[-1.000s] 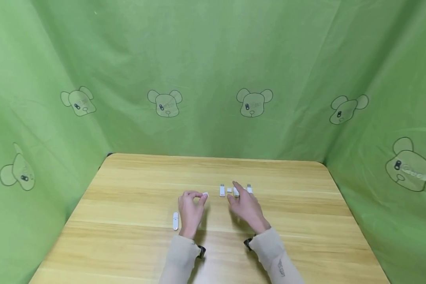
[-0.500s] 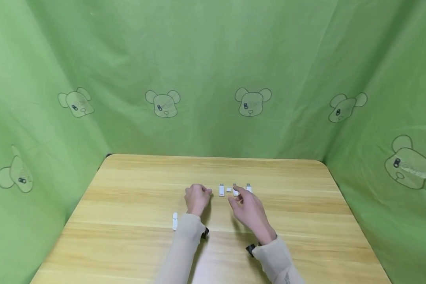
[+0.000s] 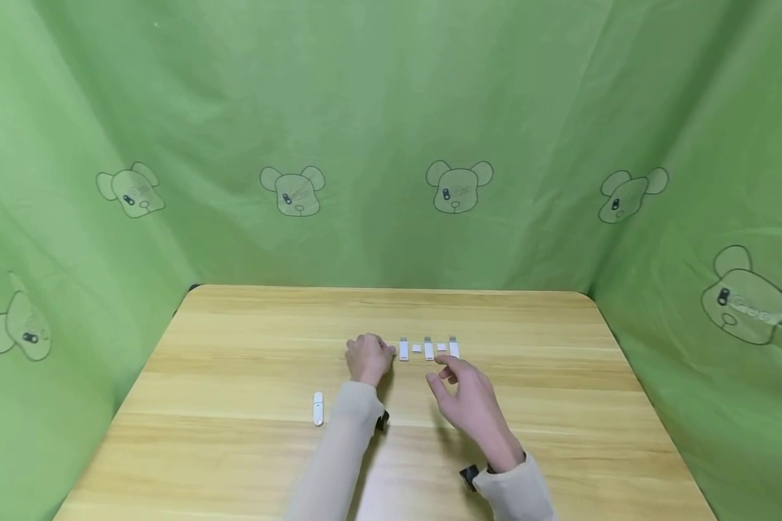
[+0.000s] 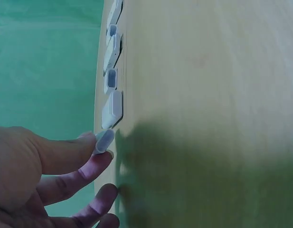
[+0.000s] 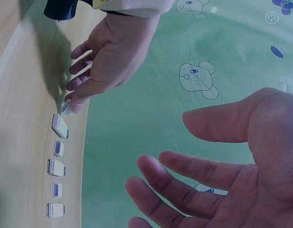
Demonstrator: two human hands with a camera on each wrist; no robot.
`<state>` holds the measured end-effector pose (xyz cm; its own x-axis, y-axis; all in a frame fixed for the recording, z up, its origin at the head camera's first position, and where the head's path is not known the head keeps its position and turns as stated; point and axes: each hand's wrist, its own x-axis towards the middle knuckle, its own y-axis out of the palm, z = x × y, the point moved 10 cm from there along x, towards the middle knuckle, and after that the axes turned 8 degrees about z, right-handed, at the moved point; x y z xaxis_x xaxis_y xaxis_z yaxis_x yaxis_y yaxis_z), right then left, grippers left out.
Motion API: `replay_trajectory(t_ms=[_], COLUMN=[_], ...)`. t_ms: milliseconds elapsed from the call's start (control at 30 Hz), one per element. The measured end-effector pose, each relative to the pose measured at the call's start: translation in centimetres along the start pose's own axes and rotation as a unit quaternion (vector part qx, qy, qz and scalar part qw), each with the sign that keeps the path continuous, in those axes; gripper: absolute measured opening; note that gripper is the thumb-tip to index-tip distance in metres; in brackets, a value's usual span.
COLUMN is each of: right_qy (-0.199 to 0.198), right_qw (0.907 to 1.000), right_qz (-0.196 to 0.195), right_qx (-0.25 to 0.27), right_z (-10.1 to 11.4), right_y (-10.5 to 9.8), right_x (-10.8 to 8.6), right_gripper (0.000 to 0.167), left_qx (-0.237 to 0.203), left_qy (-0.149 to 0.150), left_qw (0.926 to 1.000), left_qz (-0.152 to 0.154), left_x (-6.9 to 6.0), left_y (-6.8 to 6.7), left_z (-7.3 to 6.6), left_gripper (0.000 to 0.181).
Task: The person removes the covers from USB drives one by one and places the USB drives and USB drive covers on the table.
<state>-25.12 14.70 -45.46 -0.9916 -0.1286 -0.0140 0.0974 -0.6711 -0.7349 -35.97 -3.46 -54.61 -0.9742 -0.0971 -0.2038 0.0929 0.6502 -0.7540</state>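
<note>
1. The capped USB stick [image 3: 318,409] lies on the bench [image 3: 221,376], to the left of the left-end USB stick [image 3: 404,351] and nearer the person, its long axis running near to far.
2. The left hand [image 3: 368,359] is just left of the left-end USB stick, the nearer hand to it; its grip, thumb and finger, is clamped on the held cap [image 4: 105,140].
3. The held cap sits just left of the left-end USB stick, tilted, with its hollow mouth showing in the left wrist view; I cannot tell whether the two touch.
4. The left-end USB stick thus lies directly right of that grip, its long axis near to far, metal plug pointing to the bench's far edge.
5. Right of it, in order: first loose cap [image 3: 417,348], middle USB stick [image 3: 429,351], second loose cap [image 3: 442,347], right-end USB stick [image 3: 454,349]. Both sticks lie parallel to it, plugs pointing away.
6. The right hand [image 3: 474,398] hovers right of the left-end USB stick and nearer the person, its grip apart and holding nothing.
</note>
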Motion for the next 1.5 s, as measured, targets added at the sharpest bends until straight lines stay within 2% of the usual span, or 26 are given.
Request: replay_trajectory(t_ms=[200, 500, 867, 1167, 1333, 1500], right_qy=[0.019, 0.017, 0.021, 0.032, 0.03, 0.022], right_qw=[0.9998, 0.9996, 0.9993, 0.9988, 0.9989, 0.9994], right_qz=[0.006, 0.016, 0.026, 0.032, 0.031, 0.02], right_qx=[0.001, 0.014, 0.019, 0.02, 0.021, 0.021], right_z=[-0.6, -0.8, -1.2, -1.4, -1.3, -1.3], right_y=[-0.4, -0.5, -0.7, -1.3, -1.4, -1.5], right_x=[-0.5, -0.6, -0.9, -1.2, -1.4, -1.3], right_gripper=[0.037, 0.036, 0.038, 0.04, 0.039, 0.039], left_qx=[0.022, 0.046, 0.052, 0.024, 0.017, -0.003], left_qy=[-0.008, -0.002, -0.01, -0.003, 0.01, 0.047], left_qw=[0.9997, 0.9989, 0.9985, 0.9996, 0.9996, 0.9977], left_qz=[0.001, -0.001, -0.014, -0.011, -0.019, -0.049], left_x=[0.1, 0.6, 0.7, 0.7, 0.4, -0.5], left_y=[0.3, 0.1, -0.1, -0.2, -0.5, -1.6], left_z=[-0.2, -0.2, 0.0, -0.1, -0.3, -1.1], left_gripper=[0.031, 0.034, 0.026, 0.028, 0.027, 0.015])
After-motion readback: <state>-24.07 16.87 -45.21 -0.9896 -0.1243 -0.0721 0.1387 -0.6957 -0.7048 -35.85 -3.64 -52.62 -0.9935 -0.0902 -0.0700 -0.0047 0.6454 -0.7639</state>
